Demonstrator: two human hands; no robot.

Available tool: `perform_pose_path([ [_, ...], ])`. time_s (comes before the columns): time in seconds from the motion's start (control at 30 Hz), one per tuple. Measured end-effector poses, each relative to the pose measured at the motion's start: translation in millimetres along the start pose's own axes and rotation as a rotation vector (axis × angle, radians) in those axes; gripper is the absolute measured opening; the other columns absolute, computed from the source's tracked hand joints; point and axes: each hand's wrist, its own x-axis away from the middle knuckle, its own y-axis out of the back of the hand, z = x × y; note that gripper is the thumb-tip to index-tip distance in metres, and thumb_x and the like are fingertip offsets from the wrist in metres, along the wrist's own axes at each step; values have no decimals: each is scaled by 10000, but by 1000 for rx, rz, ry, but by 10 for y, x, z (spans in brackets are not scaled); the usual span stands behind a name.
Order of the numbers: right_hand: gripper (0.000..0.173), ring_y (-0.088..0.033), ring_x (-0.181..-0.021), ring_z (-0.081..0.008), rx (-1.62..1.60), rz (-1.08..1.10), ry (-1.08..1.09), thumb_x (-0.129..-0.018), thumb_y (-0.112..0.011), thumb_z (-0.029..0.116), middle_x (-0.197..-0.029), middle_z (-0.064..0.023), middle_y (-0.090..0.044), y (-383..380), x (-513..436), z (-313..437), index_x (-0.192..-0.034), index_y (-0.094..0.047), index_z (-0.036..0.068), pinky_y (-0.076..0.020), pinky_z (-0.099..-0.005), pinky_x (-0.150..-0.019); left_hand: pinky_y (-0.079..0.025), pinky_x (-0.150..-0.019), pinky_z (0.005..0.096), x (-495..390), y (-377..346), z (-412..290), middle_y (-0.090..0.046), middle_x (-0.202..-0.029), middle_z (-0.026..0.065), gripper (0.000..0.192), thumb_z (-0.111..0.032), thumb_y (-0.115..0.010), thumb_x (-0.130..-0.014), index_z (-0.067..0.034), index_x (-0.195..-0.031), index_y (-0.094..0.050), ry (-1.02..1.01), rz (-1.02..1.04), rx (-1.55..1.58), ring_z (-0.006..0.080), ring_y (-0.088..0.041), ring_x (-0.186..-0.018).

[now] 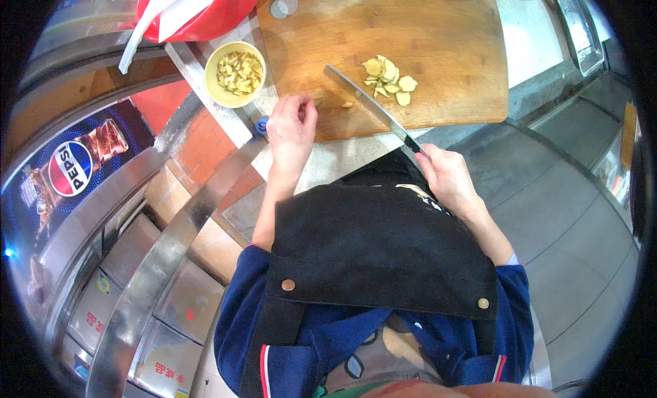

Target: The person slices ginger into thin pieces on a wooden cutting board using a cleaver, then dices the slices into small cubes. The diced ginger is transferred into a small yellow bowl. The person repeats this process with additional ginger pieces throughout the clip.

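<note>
My right hand [447, 176] grips the black handle of a kitchen knife [365, 99], whose long blade slants up and left over the wooden cutting board [446, 33]. A small pile of thin yellow slices, apparently ginger [388, 78], lies right of the blade. My left hand [292, 128] hovers around the board's lower left edge with its fingers curled inward; whether anything is between them cannot be seen. A small piece [347, 105] rests on the board between that hand and the knife. Up and left of my left hand, a yellow bowl [209, 79] holds chopped yellow pieces.
Behind the bowl stands a red basin [231, 13] with a white handled utensil [149, 26] across it. A blue round cap [262, 125] sits beside my left wrist. At the upper right is a clear tray [582, 33]. Metal containers [172, 300] line the lower left.
</note>
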Motion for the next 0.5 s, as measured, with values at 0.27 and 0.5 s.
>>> perform_pose_path([
  [0.27, 151, -638, -715, -382, 107, -53, 115, -916, -550, 209, -831, -171, -664, -97, 55, 57, -942, -598, 68, -517, -472, -618, -479, -687, 406, 207, -214, 92, -596, -840, 135, 193, -3, -682, -739, -18, -911, -595, -310, -162, -164, 333, -570, -772],
  [0.5, 194, -662, -742, -352, 327, 127, 72, -874, -624, 144, -882, -160, -680, -92, 134, 84, -1033, -593, 38, -543, -426, -631, -483, -721, 419, 210, -183, 82, -591, -882, 153, 267, 10, -678, -698, 7, -949, -587, -300, -145, -112, 355, -567, -818],
])
